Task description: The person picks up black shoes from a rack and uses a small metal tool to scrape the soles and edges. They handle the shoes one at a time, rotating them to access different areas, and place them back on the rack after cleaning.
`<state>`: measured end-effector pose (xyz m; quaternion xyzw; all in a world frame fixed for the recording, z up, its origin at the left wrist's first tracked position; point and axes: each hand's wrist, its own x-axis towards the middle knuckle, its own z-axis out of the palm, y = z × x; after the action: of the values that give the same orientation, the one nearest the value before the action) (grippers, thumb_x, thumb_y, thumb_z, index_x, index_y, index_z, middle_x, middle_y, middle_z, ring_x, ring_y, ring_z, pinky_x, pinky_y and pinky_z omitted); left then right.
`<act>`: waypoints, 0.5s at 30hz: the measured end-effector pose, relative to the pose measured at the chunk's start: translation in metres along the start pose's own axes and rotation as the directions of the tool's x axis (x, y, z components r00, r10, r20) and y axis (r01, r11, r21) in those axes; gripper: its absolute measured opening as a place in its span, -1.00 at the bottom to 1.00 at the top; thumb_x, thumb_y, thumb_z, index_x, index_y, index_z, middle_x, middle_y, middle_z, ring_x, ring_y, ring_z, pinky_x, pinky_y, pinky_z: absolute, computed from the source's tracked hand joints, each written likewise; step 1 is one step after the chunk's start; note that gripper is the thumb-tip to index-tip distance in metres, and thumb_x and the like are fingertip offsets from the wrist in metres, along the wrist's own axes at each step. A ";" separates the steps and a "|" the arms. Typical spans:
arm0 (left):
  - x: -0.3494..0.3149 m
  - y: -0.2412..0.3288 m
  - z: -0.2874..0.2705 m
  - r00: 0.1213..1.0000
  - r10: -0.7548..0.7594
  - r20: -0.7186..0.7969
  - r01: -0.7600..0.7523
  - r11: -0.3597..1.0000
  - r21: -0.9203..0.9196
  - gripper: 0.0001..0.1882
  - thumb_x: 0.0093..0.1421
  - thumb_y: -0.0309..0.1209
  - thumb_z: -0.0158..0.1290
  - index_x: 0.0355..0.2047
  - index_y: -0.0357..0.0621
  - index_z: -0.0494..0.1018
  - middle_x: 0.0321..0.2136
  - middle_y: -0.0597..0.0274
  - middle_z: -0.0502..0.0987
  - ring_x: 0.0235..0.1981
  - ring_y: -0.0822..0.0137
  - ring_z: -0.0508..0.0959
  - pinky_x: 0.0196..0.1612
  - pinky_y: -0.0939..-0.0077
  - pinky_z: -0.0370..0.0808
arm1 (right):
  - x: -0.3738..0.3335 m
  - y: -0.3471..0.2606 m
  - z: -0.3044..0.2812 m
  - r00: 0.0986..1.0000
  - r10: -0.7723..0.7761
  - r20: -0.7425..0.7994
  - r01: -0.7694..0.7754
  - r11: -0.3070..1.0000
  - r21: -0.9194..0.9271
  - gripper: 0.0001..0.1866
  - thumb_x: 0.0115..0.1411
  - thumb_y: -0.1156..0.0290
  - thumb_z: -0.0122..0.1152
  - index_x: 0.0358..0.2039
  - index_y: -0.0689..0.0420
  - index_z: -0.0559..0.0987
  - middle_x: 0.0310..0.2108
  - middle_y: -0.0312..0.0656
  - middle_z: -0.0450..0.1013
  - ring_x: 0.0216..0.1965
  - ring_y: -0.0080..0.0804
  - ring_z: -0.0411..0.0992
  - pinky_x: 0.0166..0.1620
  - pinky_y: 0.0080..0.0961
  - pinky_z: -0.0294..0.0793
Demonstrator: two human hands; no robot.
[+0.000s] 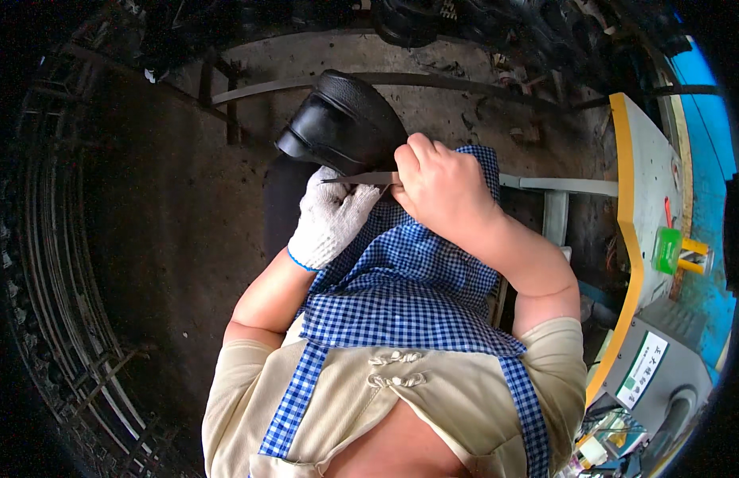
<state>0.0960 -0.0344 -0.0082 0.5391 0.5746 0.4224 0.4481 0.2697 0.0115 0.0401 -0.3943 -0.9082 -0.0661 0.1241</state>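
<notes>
A black leather shoe (345,119) is tilted over my lap, its rounded end pointing up and away. My left hand (333,213), in a white knitted glove with a blue cuff edge, is closed at the shoe's near edge and grips it there. Bare, my right hand (445,182) is closed around one end of a thin flat knife (361,179). Its dark blade reaches left across the gloved fingers, along the near edge of the shoe. The gloved fingertips are partly hidden behind the blade.
A blue checked apron (409,311) covers my lap. To the right stands a white table (644,159) with a yellow edge, carrying a green container (667,250) and a grey machine (664,358). Metal racks (74,263) line the left; dark shoes (405,20) sit at the far side.
</notes>
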 end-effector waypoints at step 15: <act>-0.007 0.007 0.002 0.978 -0.116 0.174 0.164 0.942 -0.294 -0.81 0.26 -0.48 0.07 -0.13 -0.24 0.51 -0.25 0.32 0.57 -0.24 0.50 0.48 -0.13 0.57 0.41 | -0.024 0.016 0.007 0.943 0.227 -0.243 -0.068 0.847 0.527 -0.76 -0.11 0.47 0.31 -0.50 0.08 0.37 -0.56 -0.25 0.41 -0.58 -0.26 0.47 -0.51 -0.38 0.47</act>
<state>0.0993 -0.0415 -0.0018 0.4518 0.5026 0.4302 0.5985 0.2960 0.0067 0.0268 -0.4021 -0.8305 0.1287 0.3634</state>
